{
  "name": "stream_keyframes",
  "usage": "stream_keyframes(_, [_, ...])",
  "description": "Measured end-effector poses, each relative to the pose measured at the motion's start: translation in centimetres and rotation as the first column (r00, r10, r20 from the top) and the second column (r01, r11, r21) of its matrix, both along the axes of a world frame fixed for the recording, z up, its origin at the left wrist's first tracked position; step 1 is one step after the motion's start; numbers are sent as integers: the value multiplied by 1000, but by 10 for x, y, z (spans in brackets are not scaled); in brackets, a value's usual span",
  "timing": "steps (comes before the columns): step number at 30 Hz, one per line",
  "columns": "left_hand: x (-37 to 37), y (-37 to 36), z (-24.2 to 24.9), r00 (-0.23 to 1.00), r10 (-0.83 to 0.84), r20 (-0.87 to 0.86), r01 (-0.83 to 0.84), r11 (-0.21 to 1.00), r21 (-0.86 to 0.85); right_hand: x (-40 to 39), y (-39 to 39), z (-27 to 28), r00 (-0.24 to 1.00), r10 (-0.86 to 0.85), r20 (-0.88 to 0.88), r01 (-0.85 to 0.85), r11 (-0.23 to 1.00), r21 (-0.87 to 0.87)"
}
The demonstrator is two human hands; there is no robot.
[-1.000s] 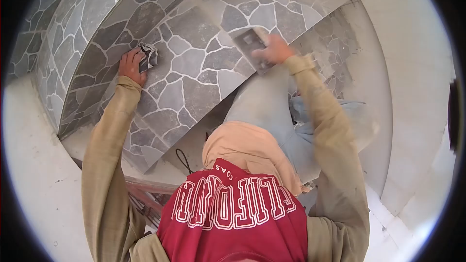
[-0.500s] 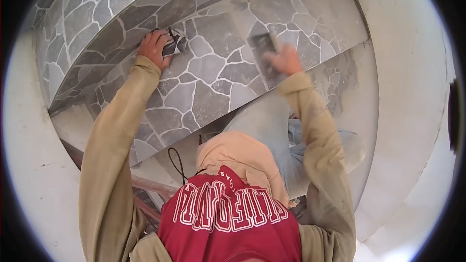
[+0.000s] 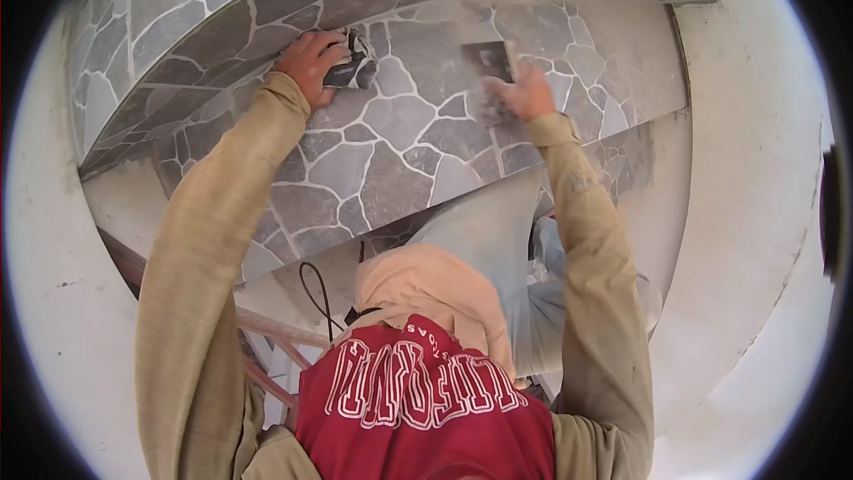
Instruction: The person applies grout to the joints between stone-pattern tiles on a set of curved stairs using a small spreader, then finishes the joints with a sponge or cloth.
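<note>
My left hand (image 3: 311, 64) rests on the stone-patterned step at the upper left, its fingers curled over a crumpled black-and-white bundle (image 3: 359, 71) that looks like a rag or plastic. To the right, my right hand (image 3: 530, 93) is closed on a dark rectangular float (image 3: 487, 57). The float lies flat over the step, its lower part smeared by motion. Grey irregular stones with pale joint lines cover the step (image 3: 386, 178), and a greyish film dulls the joints near the float.
A curved stone-faced riser (image 3: 222, 40) stands behind the step. The step's front edge (image 3: 418, 206) slants just beyond my legs. A pale curved wall (image 3: 755, 169) bounds the right side. At lower left are a reddish metal frame (image 3: 275, 329) and a looped black cord (image 3: 313, 289).
The view has shifted slightly, so the step and left hand appear farther right. My right hand with the float has moved up and left over the stones. Both hands keep their holds.
</note>
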State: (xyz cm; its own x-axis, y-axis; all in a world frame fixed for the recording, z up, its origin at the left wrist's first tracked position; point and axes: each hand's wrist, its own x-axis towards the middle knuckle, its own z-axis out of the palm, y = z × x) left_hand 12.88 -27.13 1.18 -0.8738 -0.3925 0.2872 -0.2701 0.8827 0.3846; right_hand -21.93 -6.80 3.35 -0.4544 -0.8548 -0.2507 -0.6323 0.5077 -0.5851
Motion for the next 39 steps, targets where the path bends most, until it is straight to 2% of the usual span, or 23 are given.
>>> stream_keyframes(3, [-1, -4, -7, 1000, 6, -2, -6, 1000, -30, 3, -10, 19, 982, 90, -164, -90, 996, 4])
stream_keyframes(5, [0, -5, -12, 1000, 4, 22, -4, 1000, -31, -23, 0, 36, 995, -37, -94, 49, 991, 127])
stream_keyframes(6, [-1, -3, -7, 1000, 14, 15, -14, 999, -30, -39, 4, 33, 988, -85, 129, 76, 994, 74])
stream_keyframes(7, [0, 0, -3, 1000, 16, 12, -16, 1000, -25, -36, 5, 12, 986, -84, 142, 73, 994, 86])
stream_keyframes(9, [2, 2, -3, 1000, 8, 13, -8, 1000, -24, -12, -3, -4, 988, 40, -148, -37, 999, 19])
stream_keyframes(10, [-1, 2, 0, 1000, 5, -1, -5, 1000, -31, -3, -8, -5, 995, 81, -50, -82, 997, -17])
stream_keyframes(13, [-1, -2, -6, 1000, -5, -2, 5, 1000, -18, -9, -10, 16, 984, 125, -124, -124, 992, 18])
stream_keyframes(14, [-4, -3, -6, 1000, -7, -2, 7, 1000, -17, -22, -10, 31, 970, -43, 238, 16, 993, 114])
stream_keyframes(15, [-5, -2, -5, 1000, -5, -13, 5, 1000, -20, -26, -7, 30, 969, -39, 244, 10, 993, 121])
stream_keyframes(17, [3, 1, -4, 1000, 9, -7, -9, 1000, -18, -24, -2, 25, 999, 36, 1, -36, 999, -8])
stream_keyframes(18, [1, 1, -3, 1000, 2, -3, -3, 999, -32, -1, -10, 20, 987, 7, 159, -21, 996, 87])
stream_keyframes(19, [-1, 2, -1, 1000, -2, -5, 2, 999, -48, 22, -6, 21, 952, 196, -235, -228, 967, -117])
stream_keyframes(22, [-2, -1, -4, 1000, -7, -3, 7, 999, -42, 6, -1, 22, 980, 176, -90, -177, 984, 3])
stream_keyframes(24, [-5, -2, -3, 1000, -6, -5, 6, 999, -42, -17, 15, 45, 970, -37, 240, 8, 992, 123])
stream_keyframes(25, [-2, 1, -3, 1000, 2, 1, -2, 999, -44, -14, 18, 34, 967, -36, 252, 1, 991, 136])
stream_keyframes(27, [0, 0, -4, 1000, 5, 0, -5, 999, -46, -10, 25, 20, 998, 21, 51, -24, 998, 50])
stream_keyframes(28, [-2, 2, -3, 1000, 1, -16, -2, 999, -53, 5, 26, 12, 960, 71, -272, -82, 996, -27])
stream_keyframes(29, [-1, 4, -4, 1000, -11, -26, 10, 999, -53, 2, 33, 13, 958, 59, -281, -69, 997, -26])
stream_keyframes(31, [-2, -1, -6, 1000, -5, 9, 5, 999, -46, -13, 33, 9, 985, 89, -149, -92, 996, -18])
stream_keyframes(33, [-6, -3, -5, 1000, -2, 4, 3, 999, -48, -32, 45, 15, 972, 71, -226, -89, 993, -72])
stream_keyframes(35, [3, 3, -6, 999, 24, 31, -23, 999, -31, -42, 48, 22, 986, -41, 162, 40, 999, 9])
stream_keyframes(37, [-2, 4, 2, 1000, -1, -7, 1, 997, -76, -16, 43, 3, 984, -83, 156, 57, 984, 170])
stream_keyframes(39, [-2, 4, 0, 1000, -21, -19, 19, 997, -73, 15, 31, 7, 932, 142, -333, -159, 987, -22])
